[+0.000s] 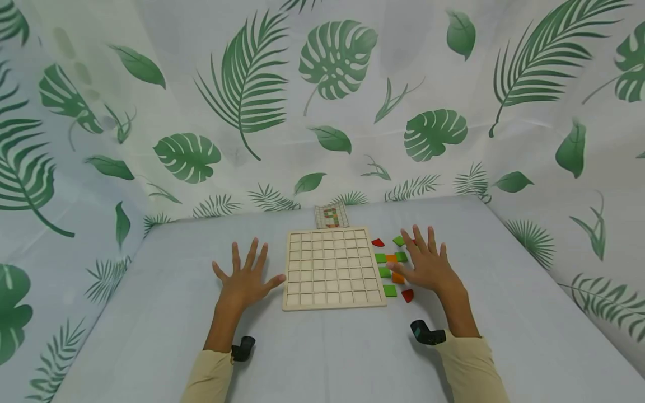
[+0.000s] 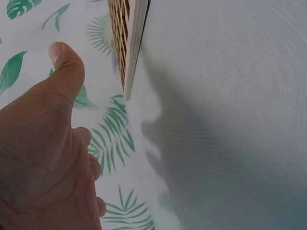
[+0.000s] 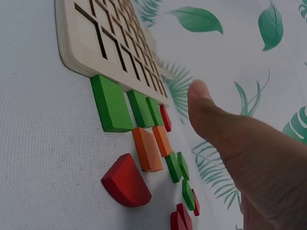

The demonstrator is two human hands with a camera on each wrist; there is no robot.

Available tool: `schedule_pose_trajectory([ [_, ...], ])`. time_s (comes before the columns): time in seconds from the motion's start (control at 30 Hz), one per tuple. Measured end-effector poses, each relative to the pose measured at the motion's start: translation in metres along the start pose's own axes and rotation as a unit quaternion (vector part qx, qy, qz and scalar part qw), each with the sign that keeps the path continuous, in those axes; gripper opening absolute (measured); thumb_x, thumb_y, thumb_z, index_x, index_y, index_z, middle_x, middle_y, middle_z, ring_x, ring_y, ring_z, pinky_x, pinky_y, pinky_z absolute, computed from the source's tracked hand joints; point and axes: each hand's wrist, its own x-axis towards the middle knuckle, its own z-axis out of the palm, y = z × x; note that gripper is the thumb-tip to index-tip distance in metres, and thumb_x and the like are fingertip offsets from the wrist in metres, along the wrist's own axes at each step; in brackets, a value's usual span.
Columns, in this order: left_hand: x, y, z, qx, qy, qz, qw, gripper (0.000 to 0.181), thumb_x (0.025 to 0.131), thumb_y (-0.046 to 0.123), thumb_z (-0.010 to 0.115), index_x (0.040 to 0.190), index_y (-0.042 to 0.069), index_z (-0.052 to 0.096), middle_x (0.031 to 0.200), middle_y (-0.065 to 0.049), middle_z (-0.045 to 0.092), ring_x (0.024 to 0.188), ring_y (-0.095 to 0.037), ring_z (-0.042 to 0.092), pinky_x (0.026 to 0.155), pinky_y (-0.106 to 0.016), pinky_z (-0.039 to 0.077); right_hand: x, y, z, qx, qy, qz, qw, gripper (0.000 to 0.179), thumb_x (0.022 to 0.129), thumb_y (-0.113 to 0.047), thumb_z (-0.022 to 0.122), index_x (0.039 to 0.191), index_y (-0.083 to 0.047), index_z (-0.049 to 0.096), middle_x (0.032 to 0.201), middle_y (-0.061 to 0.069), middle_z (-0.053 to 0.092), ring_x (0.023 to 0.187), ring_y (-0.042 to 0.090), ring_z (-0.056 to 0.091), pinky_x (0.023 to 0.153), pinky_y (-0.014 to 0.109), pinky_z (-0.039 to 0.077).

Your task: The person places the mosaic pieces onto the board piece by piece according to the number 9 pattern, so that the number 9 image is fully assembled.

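Note:
A wooden grid board (image 1: 332, 268) with bare square cells lies in the middle of the table. To its left my left hand (image 1: 244, 284) hovers with fingers spread, the thumb tip close to the board's edge; its shadow falls on the cloth in the left wrist view. On the other side my right hand (image 1: 428, 266), fingers also spread, is over several coloured blocks and holds none. Among them are a green square block (image 3: 111, 104), an orange block (image 3: 147, 149) and a red rounded block (image 3: 126, 182). The right hand hides some of the blocks in the head view.
Behind the board lies a small pattern card (image 1: 331, 215) showing a coloured figure on a grid. A white cloth (image 1: 322, 352) covers the table. Leaf-printed curtains (image 1: 332, 140) rise at the back and both sides. Each wrist wears a black camera (image 1: 244, 348).

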Motion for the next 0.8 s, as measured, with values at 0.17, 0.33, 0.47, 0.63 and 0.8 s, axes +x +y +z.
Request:
schedule_pose_trajectory([
  [0.17,-0.003,0.003,-0.002,-0.005,-0.028,0.003,0.9996,0.094,0.089,0.069,0.051,0.159,0.018,0.012,0.166,-0.007,-0.002,0.147,-0.048,-0.016,0.098,-0.083,-0.010,0.003,0.002,0.003,0.009,0.000,0.010,0.9999,0.092,0.091,-0.057,0.057,0.156,-0.004,0.019,0.162,0.027,0.004,0.147,0.050,-0.012,0.109,0.075,0.000],
  [0.33,-0.004,0.007,-0.001,-0.011,-0.057,0.005,0.9983,0.096,0.088,0.069,0.052,0.159,0.018,0.011,0.166,-0.007,-0.001,0.148,-0.047,-0.015,0.098,-0.083,-0.010,0.007,0.001,0.007,0.016,0.004,0.010,0.9998,0.086,0.092,-0.049,0.060,0.154,-0.002,0.024,0.161,0.028,0.008,0.146,0.052,-0.008,0.110,0.074,0.004],
  [0.47,-0.007,0.010,-0.001,-0.026,-0.083,0.012,0.9962,0.101,0.085,0.070,0.056,0.159,0.018,0.010,0.166,-0.008,-0.002,0.148,-0.048,-0.014,0.098,-0.083,-0.010,0.010,0.001,0.009,0.019,0.022,0.003,0.9996,0.073,0.094,-0.036,0.062,0.150,0.001,0.033,0.158,0.030,0.019,0.146,0.053,0.005,0.110,0.071,0.013],
  [0.63,-0.006,0.014,0.000,-0.043,-0.104,0.021,0.9934,0.108,0.081,0.072,0.061,0.159,0.017,0.010,0.166,-0.010,-0.005,0.147,-0.050,-0.013,0.097,-0.084,-0.008,0.017,-0.003,0.009,0.053,0.049,0.002,0.9973,0.057,0.096,-0.029,0.063,0.143,-0.001,0.045,0.152,0.028,0.034,0.146,0.047,0.021,0.112,0.064,0.023],
  [0.8,-0.006,0.018,0.005,-0.047,-0.127,0.015,0.9907,0.112,0.078,0.071,0.065,0.159,0.017,0.010,0.166,-0.012,-0.006,0.147,-0.050,-0.012,0.097,-0.085,-0.004,0.026,-0.005,0.012,0.099,0.068,0.002,0.9927,0.048,0.097,-0.026,0.061,0.138,-0.003,0.052,0.148,0.024,0.043,0.139,0.043,0.036,0.111,0.059,0.032],
])
